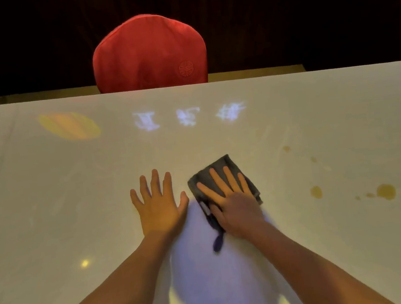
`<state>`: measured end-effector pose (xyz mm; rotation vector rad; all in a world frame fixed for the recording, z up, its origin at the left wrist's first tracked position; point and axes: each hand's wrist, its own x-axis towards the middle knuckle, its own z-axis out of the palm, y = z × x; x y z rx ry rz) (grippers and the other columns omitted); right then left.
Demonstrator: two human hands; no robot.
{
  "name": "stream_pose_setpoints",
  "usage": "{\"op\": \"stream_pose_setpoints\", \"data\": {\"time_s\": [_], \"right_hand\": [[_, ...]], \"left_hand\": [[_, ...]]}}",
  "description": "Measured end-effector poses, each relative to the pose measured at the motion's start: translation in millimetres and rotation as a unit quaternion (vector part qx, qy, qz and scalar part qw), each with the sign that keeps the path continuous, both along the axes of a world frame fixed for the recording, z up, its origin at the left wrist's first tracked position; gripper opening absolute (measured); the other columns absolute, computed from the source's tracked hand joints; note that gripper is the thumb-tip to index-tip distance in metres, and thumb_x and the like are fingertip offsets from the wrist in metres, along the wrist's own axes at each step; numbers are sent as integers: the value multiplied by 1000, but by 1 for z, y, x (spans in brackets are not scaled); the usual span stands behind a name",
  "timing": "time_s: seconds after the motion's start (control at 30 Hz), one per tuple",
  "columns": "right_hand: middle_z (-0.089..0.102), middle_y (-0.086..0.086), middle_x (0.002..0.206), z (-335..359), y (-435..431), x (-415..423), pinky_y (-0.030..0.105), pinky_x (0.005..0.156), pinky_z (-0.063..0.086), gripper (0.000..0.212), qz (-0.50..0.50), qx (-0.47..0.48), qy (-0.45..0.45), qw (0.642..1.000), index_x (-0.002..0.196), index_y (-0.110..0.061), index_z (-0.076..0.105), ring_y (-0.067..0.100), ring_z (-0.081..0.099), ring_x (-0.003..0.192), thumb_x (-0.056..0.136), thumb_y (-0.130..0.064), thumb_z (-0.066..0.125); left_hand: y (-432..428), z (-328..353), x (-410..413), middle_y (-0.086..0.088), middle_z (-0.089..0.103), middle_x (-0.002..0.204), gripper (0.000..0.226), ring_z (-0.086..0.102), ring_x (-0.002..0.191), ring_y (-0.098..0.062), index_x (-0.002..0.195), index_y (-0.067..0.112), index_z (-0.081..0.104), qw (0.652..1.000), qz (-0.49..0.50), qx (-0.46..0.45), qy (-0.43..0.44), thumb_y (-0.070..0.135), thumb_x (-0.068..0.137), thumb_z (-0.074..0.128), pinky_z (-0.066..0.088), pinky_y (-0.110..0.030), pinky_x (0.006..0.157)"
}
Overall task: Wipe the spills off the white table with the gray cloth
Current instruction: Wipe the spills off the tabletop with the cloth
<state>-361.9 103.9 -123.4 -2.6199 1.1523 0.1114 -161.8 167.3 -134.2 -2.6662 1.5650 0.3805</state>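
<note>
Gray cloth (pixel 223 174), one, folded, lies flat on the white table (pixel 53 215) near centre, w/ our right hand (pixel 233 202) spread open and pressing on top; the palm hides its near part, and a dark loop sticks out near the wrist. Our left hand (pixel 159 204) rests flat just left of it, fingers splayed, holding nothing. Right of the cloth we count two big yellowish spills (pixel 385 191) plus approx. four or five small spots, faint, hard to count. Far side: three projected glyphs (pixel 188 116), blurred, unreadable, and one orange light patch (pixel 69 126). One red chair (pixel 149 52) beyond the far edge, lower part hidden.
</note>
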Motion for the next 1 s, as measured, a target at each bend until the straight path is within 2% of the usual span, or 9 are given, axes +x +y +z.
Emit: {"op": "stream_pose_setpoints", "data": {"time_s": [0.1, 0.17, 0.3, 0.4, 0.53, 0.7, 0.77, 0.87, 1.0], "right_hand": [[14, -7, 166, 1, -18, -72, 52, 122, 11, 58, 106, -22, 26, 994, 151, -50, 22, 30, 8, 153, 96, -47, 39], [16, -7, 165, 5, -46, -112, 52, 121, 15, 57, 109, -48, 42, 992, 152, -48, 22, 29, 9, 153, 97, -48, 34], [11, -4, 166, 2, -70, -112, 55, 122, 12, 56, -164, -43, 39, 985, 154, -46, 10, 29, 5, 154, 98, -49, 21], [12, 3, 167, 1, -59, -37, 55, 122, 6, 57, -314, -28, 21, 949, 155, -40, 18, 35, 6, 153, 100, -47, 33], [34, 9, 159, -1, 5, 40, 58, 119, 18, 52, -159, -53, -71, 983, 147, -35, 43, 42, 24, 148, 96, -43, 45], [18, -5, 165, -5, -20, -16, 51, 123, 10, 55, 100, -50, -16, 994, 152, -45, 25, 30, 9, 153, 99, -43, 40], [14, -8, 165, -3, -47, -49, 48, 124, 6, 56, 125, -57, 10, 990, 153, -46, 20, 26, 3, 154, 100, -45, 39], [7, -6, 167, -3, -69, -65, 52, 123, 9, 55, -24, -52, 29, 998, 154, -44, 8, 26, 1, 154, 102, -48, 25], [7, 1, 167, -3, -46, 4, 55, 123, 4, 58, -261, -20, 13, 965, 157, -37, 9, 32, 0, 153, 101, -47, 24]], "left_hand": [[0, 2, 0, -5, -6, 168, 80, -9, 153, -37, 157, 31, 1, 1000, -3, 23, -11, 69, 87, -3, -1, -62, 121], [0, 3, 0, -4, -10, 168, 88, -11, 152, -37, 156, 30, -4, 999, -7, 30, -17, 70, 79, -15, -2, -61, 121], [0, 3, -1, -5, -6, 168, 88, -11, 152, -37, 157, 30, 1, 1000, -6, 13, 3, 69, 80, -13, -4, -63, 120], [-1, 3, -1, -6, -3, 168, 83, -8, 153, -38, 157, 29, 5, 1000, -5, 15, 2, 68, 84, -5, -2, -63, 120], [-1, 4, -1, -6, 6, 168, 73, 0, 153, -37, 156, 28, 15, 1000, -1, -8, 4, 65, 94, 22, 3, -62, 120], [1, 3, 1, -5, 6, 168, 72, -1, 153, -36, 155, 30, 16, 1000, -3, -15, 5, 68, 93, 20, 3, -61, 121], [0, 2, 3, -4, 2, 168, 74, -3, 153, -36, 155, 32, 13, 1000, -1, -8, -2, 69, 92, 13, 2, -62, 121], [0, -1, 2, -3, -3, 168, 79, -7, 153, -36, 156, 33, 7, 1000, -3, -1, -6, 71, 87, -1, -2, -61, 121], [0, -3, 3, -3, 4, 168, 78, -3, 153, -34, 155, 33, 13, 1000, 7, -23, 4, 69, 86, 5, -1, -60, 120]]}}
